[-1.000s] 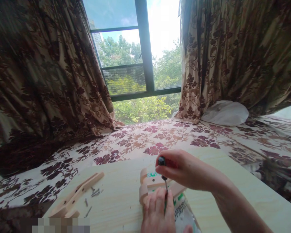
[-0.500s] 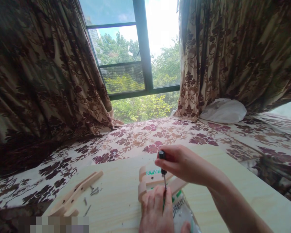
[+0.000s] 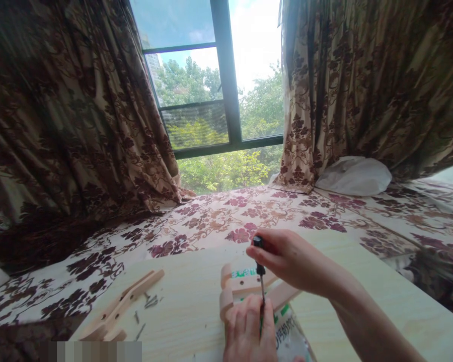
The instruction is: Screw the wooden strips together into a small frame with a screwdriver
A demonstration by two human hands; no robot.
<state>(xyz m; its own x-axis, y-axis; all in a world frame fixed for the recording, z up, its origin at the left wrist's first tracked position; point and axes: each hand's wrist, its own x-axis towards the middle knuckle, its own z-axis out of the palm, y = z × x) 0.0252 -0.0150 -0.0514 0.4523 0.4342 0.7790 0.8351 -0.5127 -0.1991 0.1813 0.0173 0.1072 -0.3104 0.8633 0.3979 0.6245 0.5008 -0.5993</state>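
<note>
My right hand (image 3: 277, 251) is closed round the black handle of a screwdriver (image 3: 259, 259), which stands nearly upright with its shaft pointing down. The tip ends between the fingers of my left hand (image 3: 249, 327) and is hidden there. That hand presses over pale wooden pieces (image 3: 226, 301) with rounded ends, its fingers bent on the wood. Dark screw holes show in the piece just beyond. Under the wood lies a plastic packet (image 3: 287, 329) with green print and dark lettering.
On the left of the pale wooden board (image 3: 181, 301) lie more wooden pieces (image 3: 124, 306) with holes, beside several loose screws (image 3: 150, 300). Floral cloth (image 3: 211, 216) spreads beyond the board. A white plastic bag (image 3: 355, 176) rests by the curtain (image 3: 305, 100), near the window (image 3: 224, 75).
The whole view has shifted slightly, so everything sits a little further right and lower. Both hands keep the same hold, with the screwdriver still upright at the wood.
</note>
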